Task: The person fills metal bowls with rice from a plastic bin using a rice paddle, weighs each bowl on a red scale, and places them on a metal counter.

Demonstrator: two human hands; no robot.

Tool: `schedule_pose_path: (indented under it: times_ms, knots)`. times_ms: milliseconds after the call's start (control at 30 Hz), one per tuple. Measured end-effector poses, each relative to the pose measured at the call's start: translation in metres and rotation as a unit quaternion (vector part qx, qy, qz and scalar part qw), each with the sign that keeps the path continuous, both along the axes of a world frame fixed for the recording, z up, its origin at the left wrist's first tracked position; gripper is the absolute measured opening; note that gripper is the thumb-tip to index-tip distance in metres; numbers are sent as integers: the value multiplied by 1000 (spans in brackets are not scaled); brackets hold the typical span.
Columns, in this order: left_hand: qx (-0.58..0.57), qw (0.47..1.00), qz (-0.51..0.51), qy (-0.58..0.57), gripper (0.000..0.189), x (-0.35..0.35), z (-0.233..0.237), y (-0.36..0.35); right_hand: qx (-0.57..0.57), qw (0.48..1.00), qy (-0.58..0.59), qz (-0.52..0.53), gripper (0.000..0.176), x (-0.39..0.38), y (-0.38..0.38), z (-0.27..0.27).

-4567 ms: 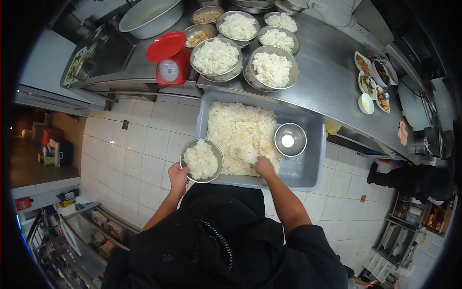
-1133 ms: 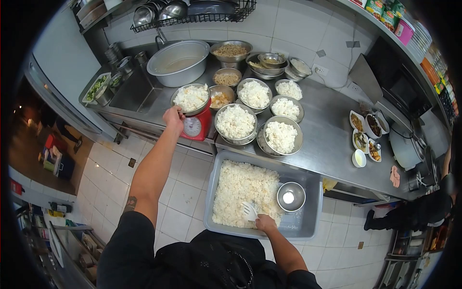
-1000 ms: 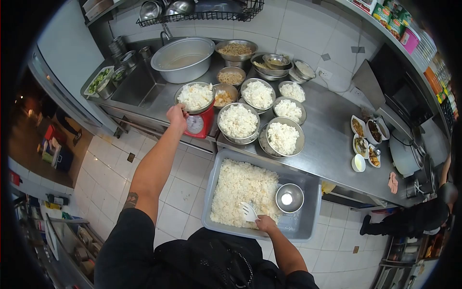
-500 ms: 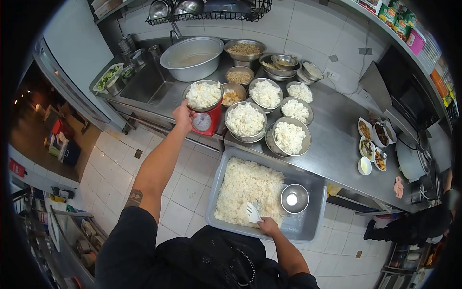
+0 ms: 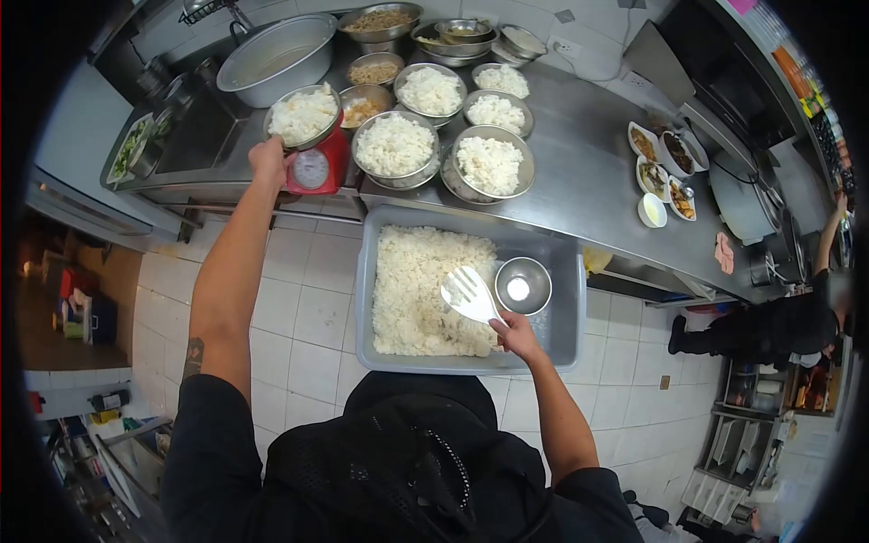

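Note:
My left hand (image 5: 268,163) grips the near left rim of a steel bowl of rice (image 5: 304,116), which sits at the top of a red dial scale (image 5: 317,170). My right hand (image 5: 518,337) is closed around the handle of a white slotted rice paddle (image 5: 468,294). The paddle's broad blade is over the cooked rice (image 5: 425,262) in a grey plastic tub (image 5: 568,339). A steel bowl (image 5: 523,286) with no rice heaped in it stands in the tub's right side, just above my right hand.
Several rice-filled bowls (image 5: 396,145) crowd the steel counter (image 5: 579,154) beside the scale. Behind them are bowls of brown food (image 5: 380,20) and a large basin (image 5: 279,61) by the sink. Small dishes (image 5: 668,172) stand farther right. Another person (image 5: 769,321) is at the far right.
The view has tilted and shifted, so the counter appears higher and farther left. My right hand has lifted the paddle up out of the rice. My left hand stays at the bowl on the scale.

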State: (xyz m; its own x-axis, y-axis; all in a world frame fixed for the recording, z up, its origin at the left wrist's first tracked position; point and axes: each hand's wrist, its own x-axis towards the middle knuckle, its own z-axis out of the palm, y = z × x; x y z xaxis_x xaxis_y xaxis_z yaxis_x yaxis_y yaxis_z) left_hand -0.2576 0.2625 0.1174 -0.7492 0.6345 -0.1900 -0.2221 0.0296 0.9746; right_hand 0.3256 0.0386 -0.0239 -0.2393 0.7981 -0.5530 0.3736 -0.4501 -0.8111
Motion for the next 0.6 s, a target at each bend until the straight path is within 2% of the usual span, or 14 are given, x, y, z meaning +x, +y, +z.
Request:
schedule_pose_path:
  times_ms: [100,200,267,333,400,433,467,500,533,600]
  knots:
    - [58,997,35,37,16,30,19,-23,18,1000,9,-3,25,-4,5,8]
    - [91,991,-3,98,14,34,1,-64,28,999,25,-17,26,-5,5,25]
    - [106,988,3,110,13,83,17,-118,42,998,31,-36,26,-8,1,37]
    - [51,987,-7,152,11,107,-16,-165,51,997,36,-52,27,-16,-5,50]
    - [-40,965,-54,255,11,132,-72,-216,120,990,11,-70,29,-28,-15,62]
    - [-79,968,-89,223,11,155,-85,-237,113,991,10,-68,29,-34,-18,67]
    - [-117,967,-122,189,12,181,-96,-255,181,981,-69,-17,28,-41,-23,73]
    - [-155,954,-154,205,13,196,-117,-270,248,957,-145,35,27,-48,-25,82]
    - [-190,939,-185,220,16,209,-144,-281,316,914,-233,105,26,-53,-25,96]
    - [-232,924,-210,219,12,233,-187,-299,319,901,-271,114,25,-48,-21,89]
